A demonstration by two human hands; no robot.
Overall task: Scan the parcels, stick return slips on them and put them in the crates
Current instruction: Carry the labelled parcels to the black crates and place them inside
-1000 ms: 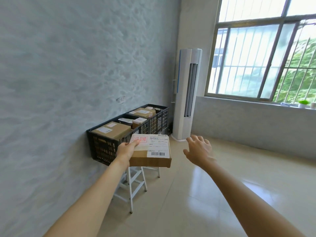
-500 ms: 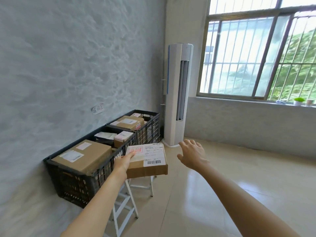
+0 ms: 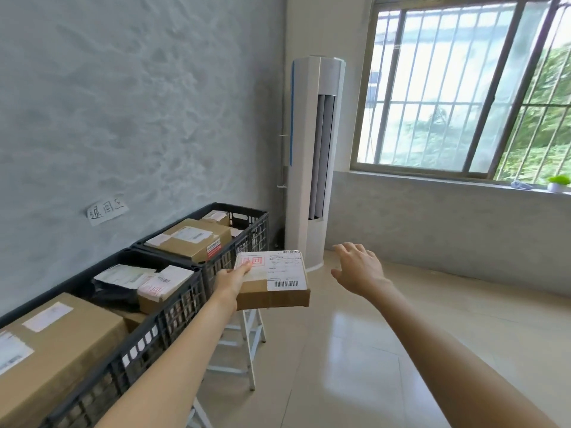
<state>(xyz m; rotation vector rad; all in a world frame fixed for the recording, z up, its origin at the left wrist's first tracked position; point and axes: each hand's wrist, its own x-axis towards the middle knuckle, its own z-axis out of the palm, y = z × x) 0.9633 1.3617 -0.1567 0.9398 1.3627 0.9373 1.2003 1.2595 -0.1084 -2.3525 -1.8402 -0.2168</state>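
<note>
Crates point(image 3: 197, 278) along the wall, already part filled; left hand point(image 3: 232, 280) grasping a labelled parcel point(image 3: 272, 281) just off the middle crate's front rim, best lowered flat into a gap; right hand point(image 3: 358, 268) released, empty.

— Where is the light coming from?

— From the barred window point(image 3: 463, 88) on the right. Daylight pours through it; the panes are nearly washed out to white, and the greenery outside looks hazy.

— Any glare?

— A pale sheen on the glossy floor tiles point(image 3: 355, 366), and a soft brightness on the standing air conditioner point(image 3: 315, 149).

— Shadows?

— Soft. The grey wall point(image 3: 123, 103) on the left is evenly lit; the black crates point(image 3: 185, 304) are dark inside.

— Sharpness?

— Slightly soft overall. Wide-angle bending tilts the window frame, and the forearms stretch large at the bottom edge.
</note>
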